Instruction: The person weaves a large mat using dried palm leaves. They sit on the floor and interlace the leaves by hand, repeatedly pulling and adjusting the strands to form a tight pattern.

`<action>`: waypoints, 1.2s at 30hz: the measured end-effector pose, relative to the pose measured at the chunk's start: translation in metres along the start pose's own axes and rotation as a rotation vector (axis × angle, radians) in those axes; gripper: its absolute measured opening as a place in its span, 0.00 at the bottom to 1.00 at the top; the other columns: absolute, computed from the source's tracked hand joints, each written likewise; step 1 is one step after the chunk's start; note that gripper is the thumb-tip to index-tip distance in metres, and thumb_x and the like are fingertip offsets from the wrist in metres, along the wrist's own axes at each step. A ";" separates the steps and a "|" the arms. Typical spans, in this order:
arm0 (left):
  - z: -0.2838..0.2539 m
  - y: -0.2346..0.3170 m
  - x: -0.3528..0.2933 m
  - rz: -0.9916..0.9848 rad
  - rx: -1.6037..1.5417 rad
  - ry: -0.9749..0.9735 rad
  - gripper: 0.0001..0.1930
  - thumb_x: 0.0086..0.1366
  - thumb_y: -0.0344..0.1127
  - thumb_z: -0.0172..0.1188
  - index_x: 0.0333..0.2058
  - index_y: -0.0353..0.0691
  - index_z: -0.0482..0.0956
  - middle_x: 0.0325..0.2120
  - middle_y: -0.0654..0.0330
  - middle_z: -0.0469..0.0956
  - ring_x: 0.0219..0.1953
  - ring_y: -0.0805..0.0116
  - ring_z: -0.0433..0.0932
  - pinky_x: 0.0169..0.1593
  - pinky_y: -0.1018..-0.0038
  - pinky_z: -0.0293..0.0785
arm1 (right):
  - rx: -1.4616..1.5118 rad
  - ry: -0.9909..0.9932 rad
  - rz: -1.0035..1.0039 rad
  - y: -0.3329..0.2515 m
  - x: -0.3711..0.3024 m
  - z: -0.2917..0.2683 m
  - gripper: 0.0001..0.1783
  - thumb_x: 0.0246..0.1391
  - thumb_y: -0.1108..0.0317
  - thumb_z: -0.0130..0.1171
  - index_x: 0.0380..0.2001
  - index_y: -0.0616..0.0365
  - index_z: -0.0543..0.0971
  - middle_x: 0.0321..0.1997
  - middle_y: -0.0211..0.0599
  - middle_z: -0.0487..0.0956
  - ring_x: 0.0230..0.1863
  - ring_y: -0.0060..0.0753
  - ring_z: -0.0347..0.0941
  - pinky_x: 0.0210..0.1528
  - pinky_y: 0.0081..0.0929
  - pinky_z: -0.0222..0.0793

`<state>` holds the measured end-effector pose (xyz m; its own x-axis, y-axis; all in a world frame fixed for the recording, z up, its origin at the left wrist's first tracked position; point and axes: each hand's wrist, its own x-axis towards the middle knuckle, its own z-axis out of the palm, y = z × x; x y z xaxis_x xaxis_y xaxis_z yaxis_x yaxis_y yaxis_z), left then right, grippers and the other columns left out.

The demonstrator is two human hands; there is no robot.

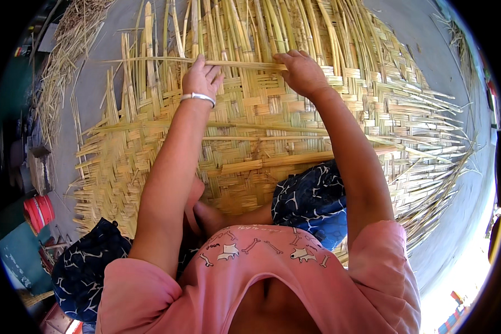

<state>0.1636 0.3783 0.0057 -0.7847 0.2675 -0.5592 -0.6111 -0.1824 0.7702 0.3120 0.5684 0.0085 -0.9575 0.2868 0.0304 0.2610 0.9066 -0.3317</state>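
A long, flat split-reed strip [242, 65] runs crosswise over the upright reeds at the working edge of a large woven reed mat [250, 106]. My left hand [202, 78], with a pale bangle [198, 99] at the wrist, has the strip between thumb and fingers; the strip's free end reaches out to the left. My right hand [302, 72] is closed, its fingers curled over the strip's other part at the weave. Beyond both hands the unwoven reeds [236, 33] stretch away side by side. I sit on the finished part of the mat, legs folded.
Loose strips [267, 162] lie across the mat near my legs. Dry reed scraps [67, 61] are heaped on the grey floor [92, 72] at the left. A red round object [39, 214] stands at the far left. Splayed reed ends [456, 145] stick out along the mat's right edge.
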 end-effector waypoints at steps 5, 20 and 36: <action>0.050 0.045 0.008 0.254 0.305 0.024 0.19 0.63 0.37 0.54 0.48 0.30 0.68 0.39 0.48 0.76 0.39 0.58 0.79 0.46 0.62 0.76 | 0.060 0.016 0.047 0.001 -0.007 0.003 0.10 0.48 0.63 0.61 0.35 0.50 0.78 0.37 0.31 0.76 0.45 0.38 0.69 0.47 0.35 0.69; 0.094 0.024 0.065 0.280 1.284 -0.256 0.15 0.63 0.32 0.48 0.44 0.27 0.72 0.28 0.49 0.78 0.27 0.66 0.78 0.32 0.72 0.76 | 0.345 0.148 0.292 0.008 0.014 0.007 0.09 0.48 0.63 0.54 0.31 0.55 0.77 0.26 0.45 0.78 0.30 0.48 0.75 0.34 0.43 0.70; 0.105 0.026 0.083 0.122 1.090 -0.274 0.26 0.55 0.41 0.67 0.46 0.29 0.71 0.44 0.44 0.74 0.38 0.67 0.78 0.36 0.74 0.77 | 0.534 0.051 0.347 0.013 0.008 -0.017 0.21 0.48 0.63 0.53 0.45 0.58 0.76 0.36 0.47 0.80 0.38 0.45 0.76 0.44 0.36 0.71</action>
<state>0.0938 0.4947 0.0113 -0.7015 0.5275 -0.4792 -0.0099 0.6651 0.7467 0.3092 0.5874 0.0205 -0.8176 0.5624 -0.1233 0.4455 0.4823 -0.7543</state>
